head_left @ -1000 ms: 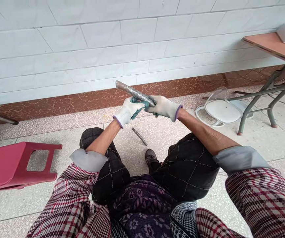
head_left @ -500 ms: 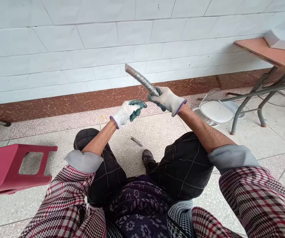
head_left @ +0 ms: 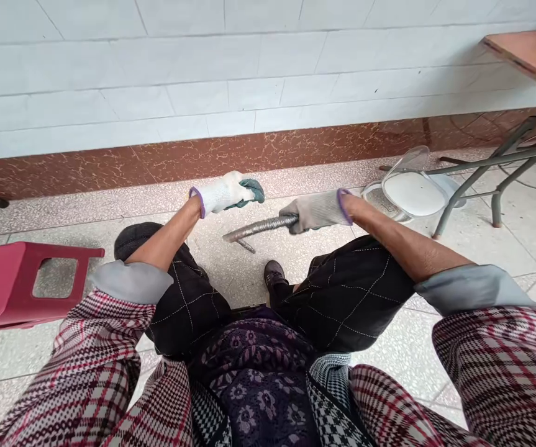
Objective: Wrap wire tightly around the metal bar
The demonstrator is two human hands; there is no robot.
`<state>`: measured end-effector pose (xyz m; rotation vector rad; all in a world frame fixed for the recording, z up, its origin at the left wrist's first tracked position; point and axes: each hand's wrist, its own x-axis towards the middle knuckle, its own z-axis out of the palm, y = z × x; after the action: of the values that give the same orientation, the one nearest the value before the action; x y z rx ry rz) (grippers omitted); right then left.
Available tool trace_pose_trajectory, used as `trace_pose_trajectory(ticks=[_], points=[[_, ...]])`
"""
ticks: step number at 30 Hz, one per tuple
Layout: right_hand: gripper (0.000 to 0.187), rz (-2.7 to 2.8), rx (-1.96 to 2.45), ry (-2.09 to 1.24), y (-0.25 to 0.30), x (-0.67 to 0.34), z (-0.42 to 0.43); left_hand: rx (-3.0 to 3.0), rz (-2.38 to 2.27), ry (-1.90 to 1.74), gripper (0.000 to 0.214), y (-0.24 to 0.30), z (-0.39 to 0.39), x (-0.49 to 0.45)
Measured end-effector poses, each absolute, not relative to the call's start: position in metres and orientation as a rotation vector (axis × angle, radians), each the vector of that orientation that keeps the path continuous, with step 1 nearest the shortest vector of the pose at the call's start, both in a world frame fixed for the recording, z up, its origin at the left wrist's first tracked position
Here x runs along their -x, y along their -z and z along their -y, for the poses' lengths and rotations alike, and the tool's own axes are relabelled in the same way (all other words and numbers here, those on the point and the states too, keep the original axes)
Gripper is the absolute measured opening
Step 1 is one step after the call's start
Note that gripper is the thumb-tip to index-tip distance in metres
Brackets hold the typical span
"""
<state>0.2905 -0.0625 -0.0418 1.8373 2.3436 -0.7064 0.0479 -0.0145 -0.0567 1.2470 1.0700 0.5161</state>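
My right hand (head_left: 315,211), in a white glove with a green palm, is closed round one end of a grey textured metal rod (head_left: 257,228). The rod points left and slightly down toward the floor between my knees. Under its tip a second, shorter rod (head_left: 246,246) lies on the speckled floor. My left hand (head_left: 225,192), gloved the same way, hovers above and left of the rod with fingers curled and nothing visibly in them. I sit with both knees apart, in dark quilted trousers.
A red plastic stool (head_left: 11,282) lies at the left. At the right a clear container with a white lid (head_left: 410,189) sits on the floor beside the metal legs of a folding table (head_left: 523,53). A white tiled wall with a brown skirting runs behind.
My left hand let go of the rod. My right hand swung it from pointing up-left down to nearly level over the floor, above the shorter rod.
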Motion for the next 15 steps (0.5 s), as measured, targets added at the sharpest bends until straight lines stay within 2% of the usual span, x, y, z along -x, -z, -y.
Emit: trace_pose_trajectory(ticks=[3, 7, 9, 12, 15], points=[[0.019, -2.222, -1.829, 0.566, 0.047, -0.287, 0.052, -1.303, -1.104, -0.434, 0.023, 0.061, 0.018, -0.05], [0.031, -2.202, -1.884, 0.165, 0.029, -0.288, 0.032, -1.184, -1.071, -0.543, 0.019, 0.057, 0.024, -0.054], [0.032, -2.238, -1.974, 0.104, 0.017, -0.292, 0.028, -1.148, -1.057, -0.599, 0.019, 0.055, 0.025, -0.055], [0.023, -2.344, -2.159, 0.428, 0.003, -0.296, 0.034, -1.232, -1.072, -0.612, 0.024, 0.056, 0.024, -0.056], [0.017, -2.458, -2.141, 1.139, -0.006, -0.298, 0.047, -1.331, -1.073, -0.582, 0.026, 0.058, 0.02, -0.055]])
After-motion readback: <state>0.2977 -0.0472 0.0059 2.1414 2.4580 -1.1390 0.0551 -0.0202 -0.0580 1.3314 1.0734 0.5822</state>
